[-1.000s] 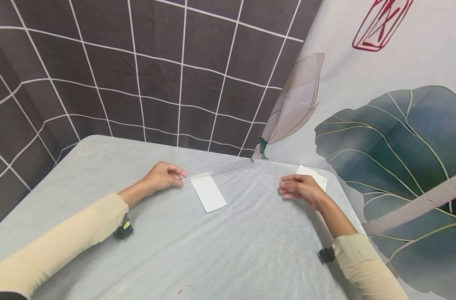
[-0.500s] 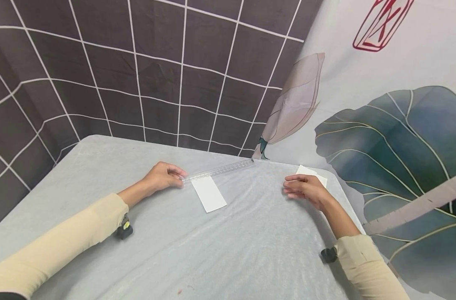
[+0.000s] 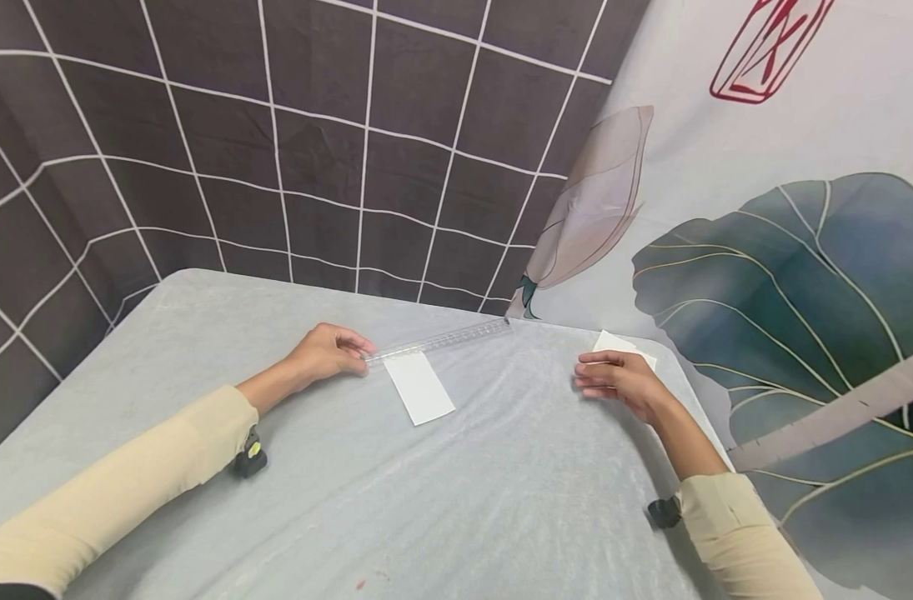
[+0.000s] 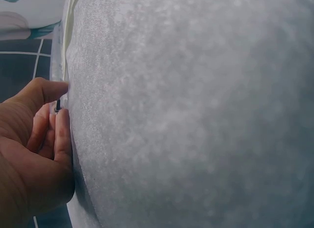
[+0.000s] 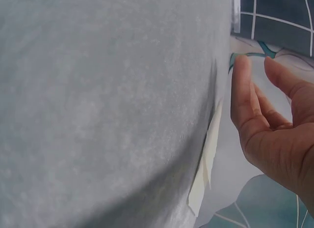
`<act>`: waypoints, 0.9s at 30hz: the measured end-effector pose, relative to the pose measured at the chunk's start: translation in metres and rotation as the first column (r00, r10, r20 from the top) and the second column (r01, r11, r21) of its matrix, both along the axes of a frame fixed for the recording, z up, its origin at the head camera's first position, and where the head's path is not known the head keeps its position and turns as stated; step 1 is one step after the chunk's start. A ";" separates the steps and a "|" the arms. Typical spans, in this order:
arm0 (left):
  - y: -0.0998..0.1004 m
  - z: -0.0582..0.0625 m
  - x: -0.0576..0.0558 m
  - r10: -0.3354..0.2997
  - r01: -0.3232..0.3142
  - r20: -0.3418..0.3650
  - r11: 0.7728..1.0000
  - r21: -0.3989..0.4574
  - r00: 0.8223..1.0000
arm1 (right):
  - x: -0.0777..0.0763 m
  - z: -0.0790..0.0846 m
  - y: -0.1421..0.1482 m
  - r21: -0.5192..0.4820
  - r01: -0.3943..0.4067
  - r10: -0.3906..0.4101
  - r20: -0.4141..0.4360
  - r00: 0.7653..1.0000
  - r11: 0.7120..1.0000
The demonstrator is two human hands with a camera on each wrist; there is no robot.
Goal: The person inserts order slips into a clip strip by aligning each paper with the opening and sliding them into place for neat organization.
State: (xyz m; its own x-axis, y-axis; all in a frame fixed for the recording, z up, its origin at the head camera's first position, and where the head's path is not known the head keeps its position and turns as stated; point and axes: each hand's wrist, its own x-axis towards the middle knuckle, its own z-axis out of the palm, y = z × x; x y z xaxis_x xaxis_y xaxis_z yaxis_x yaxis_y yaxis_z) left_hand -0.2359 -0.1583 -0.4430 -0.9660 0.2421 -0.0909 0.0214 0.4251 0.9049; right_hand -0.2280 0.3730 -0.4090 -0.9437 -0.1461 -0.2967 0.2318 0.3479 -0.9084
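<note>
My left hand (image 3: 324,352) pinches the near left end of a clear plastic ruler (image 3: 456,337) between thumb and fingers. The ruler slants away to the right, its far tip close to the table's back edge. Under its left part lies a white rectangular slip of paper (image 3: 420,393), its top edge along the ruler. On the right my right hand (image 3: 623,380) hovers with relaxed fingers and holds nothing. Behind it are more white paper slips (image 3: 612,340), partly hidden by the hand; the right wrist view shows these paper slips (image 5: 205,171) near the table edge.
A light grey cloth (image 3: 426,508) with soft creases covers the table. Behind it hangs a dark curtain (image 3: 313,158) with white grid lines. To the right is a pale curtain (image 3: 726,150) with leaf prints, close to the table's edge.
My right hand has drifted slightly right, towards the paper slips beside it. My left hand, the ruler and the slip beneath it have stayed put.
</note>
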 end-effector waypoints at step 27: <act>0.001 0.000 0.000 0.001 -0.001 0.006 1.000 -0.005 1.000 | 0.003 -0.004 0.015 -0.008 0.031 -0.031 0.008 0.999 0.999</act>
